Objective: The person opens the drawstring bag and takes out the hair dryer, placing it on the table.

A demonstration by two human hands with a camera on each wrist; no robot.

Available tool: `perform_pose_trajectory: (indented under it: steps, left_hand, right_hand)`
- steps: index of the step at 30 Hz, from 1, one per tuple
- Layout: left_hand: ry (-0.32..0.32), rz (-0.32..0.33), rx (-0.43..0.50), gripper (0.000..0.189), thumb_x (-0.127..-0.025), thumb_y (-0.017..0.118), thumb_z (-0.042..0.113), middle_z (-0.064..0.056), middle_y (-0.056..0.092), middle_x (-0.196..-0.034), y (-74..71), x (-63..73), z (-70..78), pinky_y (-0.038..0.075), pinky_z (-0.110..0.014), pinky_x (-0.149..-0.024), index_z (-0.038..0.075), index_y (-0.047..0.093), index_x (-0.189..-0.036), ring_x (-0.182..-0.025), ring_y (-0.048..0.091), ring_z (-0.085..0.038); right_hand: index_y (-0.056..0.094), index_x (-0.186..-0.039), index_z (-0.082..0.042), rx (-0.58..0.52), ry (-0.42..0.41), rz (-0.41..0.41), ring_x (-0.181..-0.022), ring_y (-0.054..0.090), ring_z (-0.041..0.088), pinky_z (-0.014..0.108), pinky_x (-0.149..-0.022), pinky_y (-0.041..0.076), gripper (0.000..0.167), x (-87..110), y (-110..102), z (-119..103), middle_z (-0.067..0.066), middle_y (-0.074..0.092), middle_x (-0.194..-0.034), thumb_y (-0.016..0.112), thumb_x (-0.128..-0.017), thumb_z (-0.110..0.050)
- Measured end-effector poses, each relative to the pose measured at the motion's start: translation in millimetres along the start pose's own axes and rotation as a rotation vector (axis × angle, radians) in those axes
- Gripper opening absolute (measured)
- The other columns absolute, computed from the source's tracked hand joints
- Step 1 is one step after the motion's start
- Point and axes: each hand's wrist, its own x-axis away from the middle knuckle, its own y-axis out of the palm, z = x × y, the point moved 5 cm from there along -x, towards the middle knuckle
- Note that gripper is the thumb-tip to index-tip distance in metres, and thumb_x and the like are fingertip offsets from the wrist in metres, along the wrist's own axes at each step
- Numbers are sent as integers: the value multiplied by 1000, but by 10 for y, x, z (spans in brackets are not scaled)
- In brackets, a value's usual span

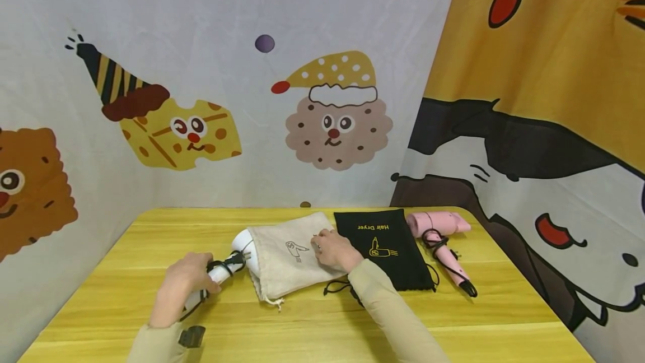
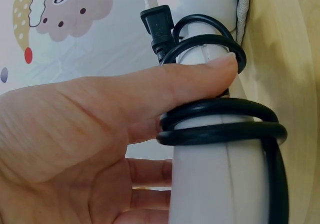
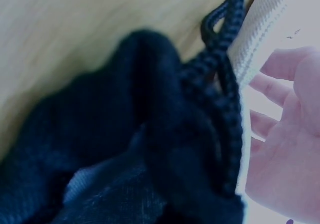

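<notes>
My left hand (image 1: 188,276) grips the white handle (image 2: 220,169) of a hair dryer, its thumb lying across the front between loops of black cord (image 2: 225,134). A black plug (image 2: 157,27) sticks out beside the handle. The dryer's rounded white body (image 1: 246,242) shows at the mouth of a beige drawstring bag (image 1: 274,262); the rest of the body is inside. My right hand (image 1: 336,249) rests on the bag's right part, fingers bent down onto the cloth. From the right wrist view its fingers (image 3: 270,88) look spread, with their tips hidden behind the bag's edge.
A black drawstring bag (image 1: 363,234) with yellow "Hair Dryer" print lies flat right of the beige one, its cords near my right wrist. Beyond it lies a pink hair dryer (image 1: 438,223) with its cord wrapped round the handle. A patterned curtain (image 1: 262,184) stands behind the wooden table (image 1: 282,335).
</notes>
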Motion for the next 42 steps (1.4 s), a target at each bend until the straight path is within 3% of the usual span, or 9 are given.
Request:
perform_pose_trajectory:
  steps: [14,21,25,32,42]
  left_hand:
    - [20,-13,13,73,-64,85,28,-25,62,-104,7,8,82,51,-42,-69,-9,56,-119,-81,56,-26]
    - [11,-8,29,71,-64,85,27,-23,62,-100,15,10,54,50,-39,-66,-9,55,-118,-78,55,-25]
    - [4,-18,30,64,-65,84,27,-19,61,-93,18,35,58,48,-38,-64,-9,57,-111,-75,54,-24]
    - [-49,-38,51,42,-64,83,24,-9,53,-74,28,97,43,43,-30,-55,-3,56,-82,-65,50,-21]
    - [-51,-35,47,41,-62,83,23,-10,54,-73,15,116,6,45,-30,-55,-3,57,-81,-65,52,-21]
  right_hand:
    - [55,-132,-22,0,5,6,-120,52,24,41,-92,50,37,-34,20,21,5,51,-135,54,-96,-28]
    - [56,-131,-21,9,0,12,-120,52,24,41,-91,51,36,-35,9,9,5,52,-135,55,-95,-27]
    - [56,-131,-21,12,1,14,-120,51,24,41,-92,50,36,-24,-9,-6,5,52,-135,54,-95,-27]
    - [56,-131,-20,-1,9,15,-119,51,25,42,-92,50,36,-20,-6,-7,6,52,-135,54,-95,-26]
    - [56,-131,-21,4,10,4,-118,51,25,42,-92,50,36,-15,5,2,6,52,-134,54,-95,-25]
